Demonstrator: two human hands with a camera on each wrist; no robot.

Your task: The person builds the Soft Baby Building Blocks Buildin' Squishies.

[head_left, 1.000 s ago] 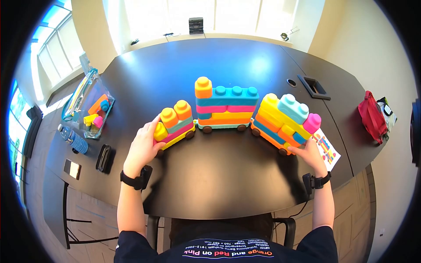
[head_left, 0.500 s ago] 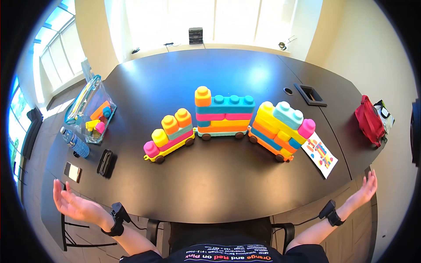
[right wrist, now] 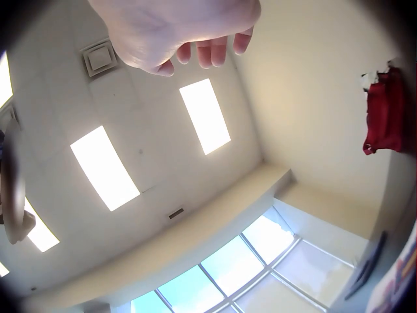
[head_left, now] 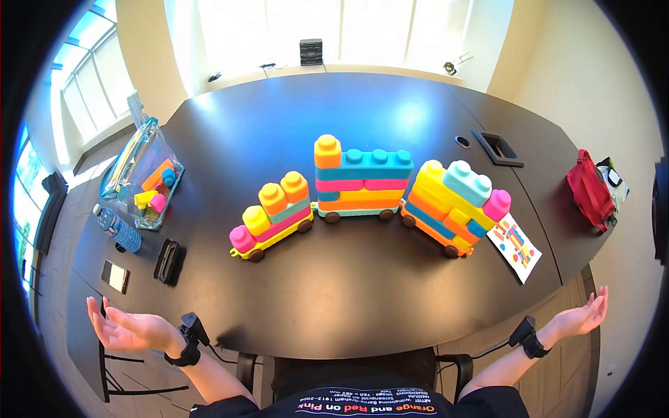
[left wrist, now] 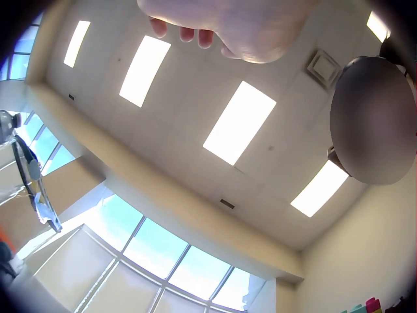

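Three toy train cars of chunky building blocks stand in a curved row on the dark table (head_left: 334, 299). The left car (head_left: 275, 224) has a yellow wheeled base with stepped pink, yellow and orange blocks. In the middle is the tallest car (head_left: 364, 184), teal, pink and orange with one orange block on top. The right car (head_left: 446, 205) carries yellow, light blue, blue and pink blocks. My left hand (head_left: 132, 331) is held palm up by the table's left front edge, fingers loosely spread and holding nothing. Out at the right edge, my right hand (head_left: 578, 320) is likewise palm up, holding nothing.
A clear zip bag (head_left: 143, 177) with several blocks stands at the left, near a water bottle (head_left: 117, 228), a black case (head_left: 167, 262) and a phone (head_left: 115, 276). A printed picture sheet (head_left: 516, 249) lies beside the right car; a red bag (head_left: 589, 191) sits farther right.
Both hands let go of the outer train cars and moved back and outward to the table's sides, turning palm up. Over the last half second they lowered slightly; the cars stay in place.
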